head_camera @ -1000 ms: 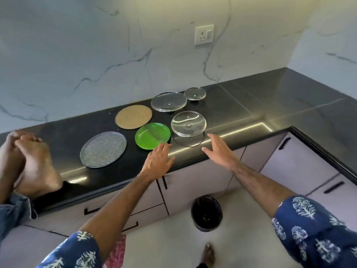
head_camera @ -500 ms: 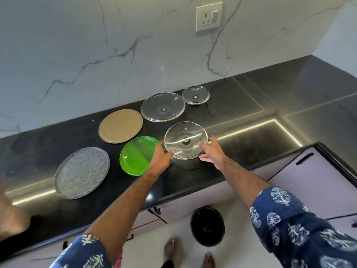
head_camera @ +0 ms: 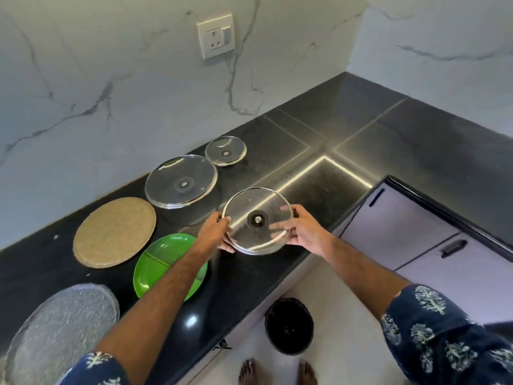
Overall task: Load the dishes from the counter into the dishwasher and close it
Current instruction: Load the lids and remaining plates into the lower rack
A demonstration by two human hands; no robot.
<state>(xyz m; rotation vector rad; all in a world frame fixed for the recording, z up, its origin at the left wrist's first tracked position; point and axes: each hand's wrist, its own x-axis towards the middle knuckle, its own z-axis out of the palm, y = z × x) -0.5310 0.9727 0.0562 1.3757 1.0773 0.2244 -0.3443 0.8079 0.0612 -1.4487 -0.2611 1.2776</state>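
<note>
Glass lid point(head_camera: 256, 220) held by rim (tilted): left hand point(head_camera: 213, 232), right hand point(head_camera: 304, 232).

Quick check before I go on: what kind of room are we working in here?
Most likely a home kitchen: a glossy black stone counter runs round a corner under a white marble-look wall with a power socket, pale drawer fronts sit below, and clear glass pot lids and plates lie out.

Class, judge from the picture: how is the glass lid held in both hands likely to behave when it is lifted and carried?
The lid looks rigid: it keeps its flat round shape between the left hand and right hand. Being clear glass, it is probably breakable if dropped. Its smooth rim may be slippery, which may be why both hands hold it at opposite edges.
</note>
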